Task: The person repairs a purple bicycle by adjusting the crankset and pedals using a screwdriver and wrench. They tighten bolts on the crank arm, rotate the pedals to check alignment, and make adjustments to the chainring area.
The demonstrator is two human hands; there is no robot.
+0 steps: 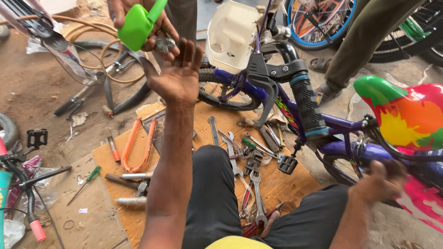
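Palm up, fingers spread, the left hand (pixel 177 76) meets a co-worker's hand (pixel 138 20) offering small metal parts (pixel 164 44) at twelve o'clock; right hand (pixel 380 182), blurred, grips the bike frame (pixel 341 124). Cupping the palm beneath would catch them safely.

The person wears dark grey trousers (pixel 212 203) that cover both legs, and a yellow shirt (pixel 237 243) shows at the bottom edge. Both forearms are bare, without sleeves, and the left hand (pixel 177 76) and right hand (pixel 380 182) have no gloves.
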